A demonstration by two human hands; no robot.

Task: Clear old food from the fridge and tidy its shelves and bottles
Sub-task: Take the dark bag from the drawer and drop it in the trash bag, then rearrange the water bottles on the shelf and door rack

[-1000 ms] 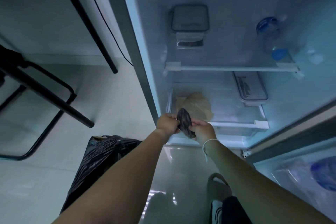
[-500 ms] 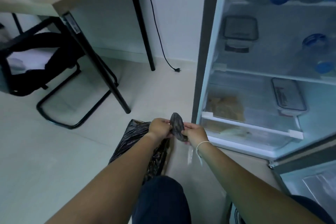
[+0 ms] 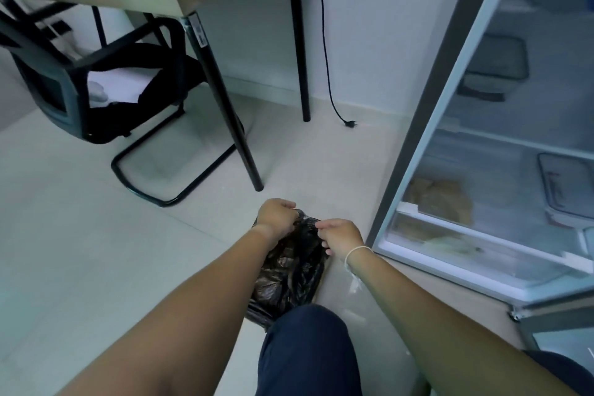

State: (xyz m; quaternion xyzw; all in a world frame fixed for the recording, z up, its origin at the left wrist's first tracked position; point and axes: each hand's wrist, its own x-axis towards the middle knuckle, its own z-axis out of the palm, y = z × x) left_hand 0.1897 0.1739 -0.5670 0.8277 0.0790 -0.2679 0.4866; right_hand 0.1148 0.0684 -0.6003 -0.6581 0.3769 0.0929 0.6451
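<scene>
While both hands work at the mouth of the black bin bag (image 3: 289, 267) on the floor, just left of the open fridge (image 3: 450, 125), the step in hand looks like binning old food. Left hand (image 3: 276, 219) is curled on the bag's top edge w/ fingers closed on the plastic; right hand (image 3: 339, 236) pinches the opposite side of the rim, so the mouth sits between them. Can't tell whether any food item is in either hand or already inside, since the plastic is dark and crumpled and nothing shows at the opening. Bag rests against the person's knee (image 3: 308, 347), touching it. Inside the fridge, well right of the bag, a brownish wrapped item (image 3: 440, 199) lies on the lower shelf, w/ a lidded container (image 3: 565, 186) beside it and another lidded container (image 3: 495, 67) on the shelf above. Next move prob. calls for letting go of the rim, turning back to the fridge and reaching for that brownish item, keeping the bag mouth open enough to drop things in one-handed.
</scene>
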